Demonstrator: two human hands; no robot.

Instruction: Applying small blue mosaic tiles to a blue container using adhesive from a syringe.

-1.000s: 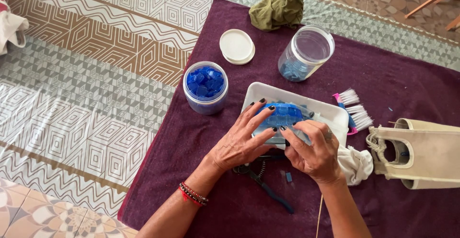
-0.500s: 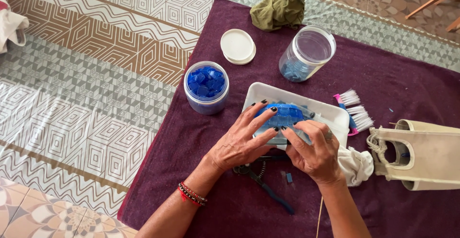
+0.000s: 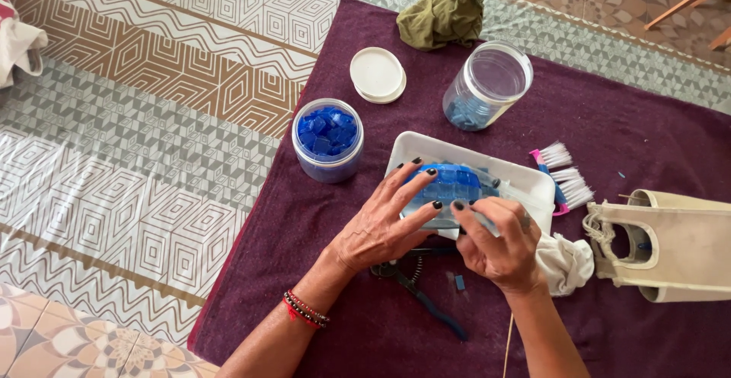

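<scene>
a person's two hands press on a blue mosaic piece lying in a white rectangular tray on a dark purple cloth spread over a patterned floor. much of the piece is hidden under the fingers, so its full outline cannot be made out; it reads as a rounded form covered in small blue square tiles. the pliers just below the tray are partly covered by both wrists, only the spring and dark handles showing. the cream canvas bag is cut off at the right edge, and a pale bundle at the left edge is too cropped to name.

against the earlier pictures little has changed: hands, tray and jars sit as they did half a second ago, the fingers barely shifted on the tiles.

the left hand, a red and black beaded bracelet on its wrist, lies flat and spread, fingertips resting on the tiled surface, not gripping. the right hand is curled, its fingertips pinching at the piece's near edge; what it pinches, if anything, cannot be told.

beside the tray stand a jar of blue tiles, an open clear jar, a white lid, an olive rag and two small brushes.
</scene>
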